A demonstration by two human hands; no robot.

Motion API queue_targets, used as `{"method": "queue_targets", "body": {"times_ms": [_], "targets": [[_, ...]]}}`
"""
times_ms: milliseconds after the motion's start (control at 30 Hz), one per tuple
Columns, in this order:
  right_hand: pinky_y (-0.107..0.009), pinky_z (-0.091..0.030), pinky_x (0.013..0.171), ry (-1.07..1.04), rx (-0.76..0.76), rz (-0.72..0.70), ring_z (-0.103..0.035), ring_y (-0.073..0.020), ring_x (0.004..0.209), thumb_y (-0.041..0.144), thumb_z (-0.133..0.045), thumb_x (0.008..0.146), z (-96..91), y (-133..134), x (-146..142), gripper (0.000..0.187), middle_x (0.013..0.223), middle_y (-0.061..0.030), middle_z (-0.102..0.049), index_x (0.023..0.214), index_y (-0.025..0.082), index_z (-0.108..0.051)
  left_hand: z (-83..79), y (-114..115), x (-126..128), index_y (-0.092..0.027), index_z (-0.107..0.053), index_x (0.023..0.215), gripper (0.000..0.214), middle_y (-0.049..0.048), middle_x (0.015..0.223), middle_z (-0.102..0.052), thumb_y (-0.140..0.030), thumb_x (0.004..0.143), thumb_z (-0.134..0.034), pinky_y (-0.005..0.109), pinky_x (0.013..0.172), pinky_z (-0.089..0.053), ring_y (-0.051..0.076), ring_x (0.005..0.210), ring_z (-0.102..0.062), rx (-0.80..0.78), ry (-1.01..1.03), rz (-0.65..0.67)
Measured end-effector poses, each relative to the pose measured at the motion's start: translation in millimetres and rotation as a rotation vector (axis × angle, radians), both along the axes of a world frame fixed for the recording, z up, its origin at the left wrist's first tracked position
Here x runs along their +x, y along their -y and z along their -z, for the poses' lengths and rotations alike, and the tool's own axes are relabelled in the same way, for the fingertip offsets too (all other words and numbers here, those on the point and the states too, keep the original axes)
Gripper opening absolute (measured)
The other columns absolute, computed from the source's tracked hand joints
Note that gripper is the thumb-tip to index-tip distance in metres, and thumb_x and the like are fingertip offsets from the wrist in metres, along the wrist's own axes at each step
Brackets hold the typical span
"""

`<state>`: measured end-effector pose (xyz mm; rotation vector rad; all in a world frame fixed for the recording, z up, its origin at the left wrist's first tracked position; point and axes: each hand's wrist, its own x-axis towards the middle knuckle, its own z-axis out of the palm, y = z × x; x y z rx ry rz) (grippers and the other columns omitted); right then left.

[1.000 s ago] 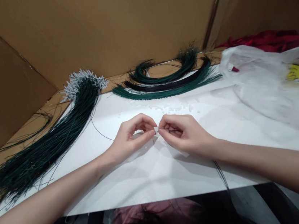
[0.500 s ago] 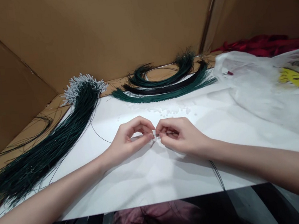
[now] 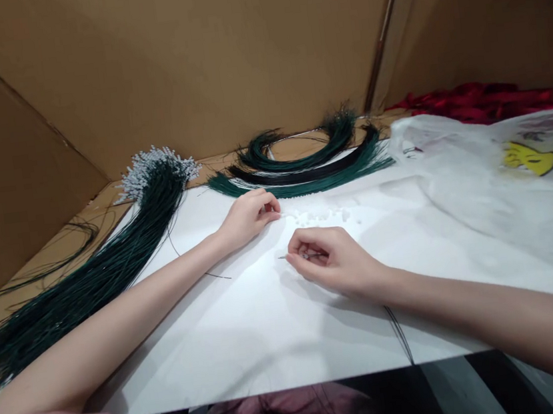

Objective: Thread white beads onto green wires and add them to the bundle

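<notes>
My right hand (image 3: 336,258) is closed in a pinch above the white board. It holds thin dark wires (image 3: 281,257), whose short tip pokes out left of the fingertips. Their other ends (image 3: 397,333) trail below my right wrist to the board's front edge. My left hand (image 3: 250,217) lies farther back, thumb and fingers pinched together beside a scatter of small white beads (image 3: 321,216). Whatever those fingertips hold is too small to make out. One loose dark strand (image 3: 218,275) lies under my left forearm.
At left lies a thick bundle of dark green wires (image 3: 132,265) with white beaded ends (image 3: 153,168). Curved green and black wire bundles (image 3: 303,173) rest at the back. On the right are a clear plastic bag (image 3: 487,194) and red ribbon (image 3: 480,100). Cardboard walls (image 3: 218,59) surround the board.
My left hand has let go of the wires and moved back to the white beads. My right hand stays nearly in place, still pinching the wires. The view has shifted slightly.
</notes>
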<state>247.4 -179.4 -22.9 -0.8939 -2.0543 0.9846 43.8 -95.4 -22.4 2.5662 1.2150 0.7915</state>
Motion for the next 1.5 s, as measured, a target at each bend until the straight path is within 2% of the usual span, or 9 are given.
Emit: {"method": "queue_targets", "body": {"times_ms": [133,267,400,500,600,733,967,1500], "targets": [[-0.021,-0.030,0.050,0.006,0.017,0.001,-0.040,-0.0073,0.053,0.018,-0.057,0.083,-0.6,0.6,0.6,0.011,0.060,0.0038,-0.048,0.072,0.016,-0.056,1.7,-3.6,2.8,-0.015,-0.065,0.078,0.008,0.0024,0.078,-0.061,-0.015,0.084,-0.059,0.027,0.070,-0.041,0.016,0.074,-0.055,0.018,0.000,-0.004],[-0.020,-0.031,0.050,-0.011,0.029,-0.002,-0.039,-0.0068,0.052,0.017,-0.056,0.083,-1.6,0.9,1.2,0.011,0.059,0.0044,-0.047,0.072,0.016,-0.056,-6.9,5.6,1.3,-0.015,-0.063,0.078,0.007,0.0019,0.077,-0.062,-0.013,0.082,-0.059,0.027,0.069,-0.041,0.015,0.074,-0.055,-0.043,0.094,-0.032],[-0.020,-0.032,0.051,-0.041,0.027,-0.006,-0.041,-0.0064,0.052,0.016,-0.056,0.083,-2.2,0.6,1.1,0.009,0.060,0.0041,-0.049,0.074,0.015,-0.056,-13.8,34.2,-0.4,-0.014,-0.062,0.080,0.008,0.0012,0.077,-0.062,-0.020,0.081,-0.066,0.025,0.068,-0.045,0.013,0.071,-0.058,-0.365,0.450,0.015],[-0.020,-0.033,0.051,-0.061,0.037,-0.003,-0.042,-0.0065,0.053,0.016,-0.056,0.084,-2.1,0.9,1.0,0.007,0.061,0.0038,-0.051,0.077,0.015,-0.058,-10.9,60.4,-2.6,-0.014,-0.062,0.085,0.017,0.0021,0.080,-0.066,-0.023,0.077,-0.074,0.024,0.070,-0.049,0.013,0.074,-0.062,-0.608,0.660,0.042],[-0.020,-0.033,0.051,-0.070,0.055,-0.004,-0.043,-0.0068,0.054,0.015,-0.057,0.084,-1.8,1.5,1.3,0.007,0.062,0.0033,-0.053,0.077,0.015,-0.059,-4.3,77.7,-5.3,-0.015,-0.062,0.089,0.022,0.0022,0.083,-0.070,-0.020,0.075,-0.078,0.022,0.074,-0.051,0.012,0.076,-0.065,-0.715,0.785,0.053],[-0.020,-0.032,0.050,-0.093,0.065,-0.007,-0.042,-0.0063,0.053,0.015,-0.058,0.084,-1.9,2.1,2.1,0.007,0.061,0.0036,-0.052,0.077,0.015,-0.059,2.0,82.5,-6.1,-0.015,-0.063,0.088,0.024,0.0024,0.083,-0.072,-0.017,0.072,-0.081,0.022,0.073,-0.052,0.011,0.074,-0.067,-0.732,0.872,0.098],[-0.020,-0.032,0.050,-0.104,0.071,-0.007,-0.040,-0.0059,0.052,0.015,-0.060,0.083,-4.2,3.5,2.4,0.006,0.061,0.0039,-0.050,0.076,0.014,-0.059,4.5,81.2,-5.0,-0.015,-0.064,0.089,0.024,0.0013,0.082,-0.073,-0.013,0.071,-0.081,0.020,0.074,-0.054,0.010,0.074,-0.068,-0.728,0.895,0.153],[-0.021,-0.032,0.051,-0.069,0.079,-0.008,-0.041,-0.0074,0.054,0.015,-0.059,0.081,-4.8,4.3,2.3,0.007,0.061,0.0031,-0.050,0.074,0.015,-0.059,2.6,84.1,-4.5,-0.015,-0.064,0.089,0.027,0.0018,0.080,-0.073,-0.016,0.070,-0.083,0.022,0.071,-0.055,0.012,0.072,-0.068,-0.722,0.854,0.145]]}}
